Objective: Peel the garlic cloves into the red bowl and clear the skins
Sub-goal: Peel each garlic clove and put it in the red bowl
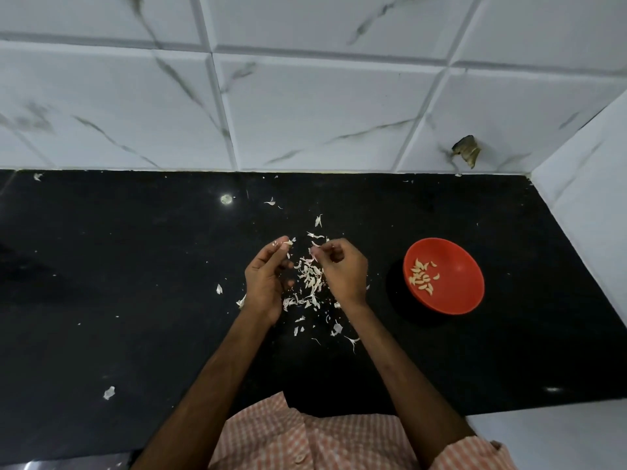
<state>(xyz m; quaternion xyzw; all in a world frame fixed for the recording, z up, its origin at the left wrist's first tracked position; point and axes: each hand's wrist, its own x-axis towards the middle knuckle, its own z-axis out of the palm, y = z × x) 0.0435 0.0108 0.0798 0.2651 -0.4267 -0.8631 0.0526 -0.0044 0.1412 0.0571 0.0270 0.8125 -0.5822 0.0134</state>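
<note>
Head view: left hand (268, 283) fingers (279, 245) pinch a small pale clove (287, 243) at the tips. Right hand (344, 271) fingers (334, 254) are curled, tips together just beside it; can't tell if they grip a flake. Loose skins (310, 279) lie heaped on the desk (135, 283) betw. both hands, w/ strays all round. To the right, well apart, the red bowl (454, 295) holds peeled cloves (422, 276). Prob. mid-peel: keep the clove steady and strip w/ a nail over the heap, so flakes stay together for clearing.

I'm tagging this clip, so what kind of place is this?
Probably a home kitchen: a black stone counter against a marble-look tiled wall, with peeled garlic cloves in a red bowl.
</note>
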